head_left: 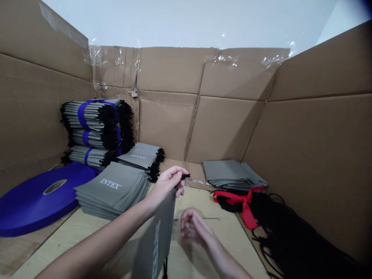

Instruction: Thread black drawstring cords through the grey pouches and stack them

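Note:
My left hand [173, 181] is closed on a short piece of black cord [185, 176] at the top corner of a grey bag [158, 236]. The bag hangs upright and edge-on, with white lettering on its side and black cord showing near its lower end. My right hand [192, 225] is lower and to the right, over the board, blurred by motion; its fingers are smeared and I cannot make out anything in them. A stack of grey INTEX bags [112, 188] lies left of my left hand.
Strapped bag bundles [93, 135] and a blue ribbon roll [35, 197] stand left. Another INTEX stack [138, 155] lies behind. Grey pieces [232, 174] and black cords [290, 232] with a red tie [248, 209] lie right. Cardboard walls [165, 120] surround the board [215, 236].

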Tool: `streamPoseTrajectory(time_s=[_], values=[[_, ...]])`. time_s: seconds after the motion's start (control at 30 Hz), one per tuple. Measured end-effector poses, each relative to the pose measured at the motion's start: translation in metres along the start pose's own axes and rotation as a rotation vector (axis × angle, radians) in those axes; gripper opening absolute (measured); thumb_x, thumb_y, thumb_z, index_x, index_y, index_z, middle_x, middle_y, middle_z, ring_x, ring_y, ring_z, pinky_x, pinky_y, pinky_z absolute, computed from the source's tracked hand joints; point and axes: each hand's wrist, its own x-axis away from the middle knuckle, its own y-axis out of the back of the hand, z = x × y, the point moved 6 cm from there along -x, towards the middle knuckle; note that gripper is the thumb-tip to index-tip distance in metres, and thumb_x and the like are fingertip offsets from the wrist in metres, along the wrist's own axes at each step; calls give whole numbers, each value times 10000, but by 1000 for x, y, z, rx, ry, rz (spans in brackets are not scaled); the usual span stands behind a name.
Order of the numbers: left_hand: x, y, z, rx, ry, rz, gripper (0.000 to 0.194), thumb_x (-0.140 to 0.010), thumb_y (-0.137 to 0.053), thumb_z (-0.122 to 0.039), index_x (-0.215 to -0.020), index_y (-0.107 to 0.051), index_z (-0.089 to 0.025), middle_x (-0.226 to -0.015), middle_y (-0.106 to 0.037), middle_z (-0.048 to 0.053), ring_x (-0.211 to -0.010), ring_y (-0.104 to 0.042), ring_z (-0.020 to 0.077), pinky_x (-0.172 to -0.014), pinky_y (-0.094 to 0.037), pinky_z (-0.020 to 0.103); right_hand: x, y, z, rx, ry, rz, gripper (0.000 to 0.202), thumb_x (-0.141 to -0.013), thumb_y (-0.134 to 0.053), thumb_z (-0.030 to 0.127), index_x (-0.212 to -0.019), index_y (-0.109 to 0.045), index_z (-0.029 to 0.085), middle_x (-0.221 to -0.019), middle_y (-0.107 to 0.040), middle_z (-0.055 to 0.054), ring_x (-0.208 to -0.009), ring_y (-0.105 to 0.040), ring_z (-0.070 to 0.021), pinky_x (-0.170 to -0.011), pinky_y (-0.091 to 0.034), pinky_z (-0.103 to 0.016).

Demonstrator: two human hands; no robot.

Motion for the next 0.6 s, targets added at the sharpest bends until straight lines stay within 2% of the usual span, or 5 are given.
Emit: streamPoseTrajectory(time_s=[0.1,0.17,0.27,0.37,0.6], values=[[8,-11,7,-230,-24,97,345,-790,-583,-482,-878,-540,-151,-599,-488,-53,-428,-360,40,-450,-262,192,0,33,18,91,121,-165,459,-754,-510,665,-754,-545,207,-668,-522,9,-584,-462,-132,-543,-376,-247],[15,-18,12,-352,-19,120,325,-811,-558,-467,-900,-537,-156,-614,-504,-43,-482,-403,58,-480,-286,191,5,39,26,173,164,-200,446,-783,-486,647,-732,-529,206,-622,-493,19,-528,-401,-117,-495,-324,-233],[26,-30,22,-473,9,173,236,-837,-533,-381,-938,-528,-168,-670,-550,-17,-611,-521,105,-566,-367,203,12,32,31,300,191,-199,435,-830,-454,604,-709,-528,193,-574,-452,28,-506,-348,-105,-475,-267,-236],[32,-37,36,-537,56,234,176,-844,-509,-316,-959,-517,-183,-726,-576,1,-656,-559,131,-590,-402,221,14,24,29,320,161,-214,488,-784,-487,645,-625,-499,184,-497,-371,51,-459,-293,-90,-442,-211,-245],[30,-33,49,-557,73,233,217,-871,-462,-331,-979,-533,-157,-706,-552,-3,-628,-509,117,-576,-367,203,12,22,24,74,-35,-202,508,-713,-576,652,-546,-450,189,-389,-249,105,-370,-132,-44,-400,-83,-244]])
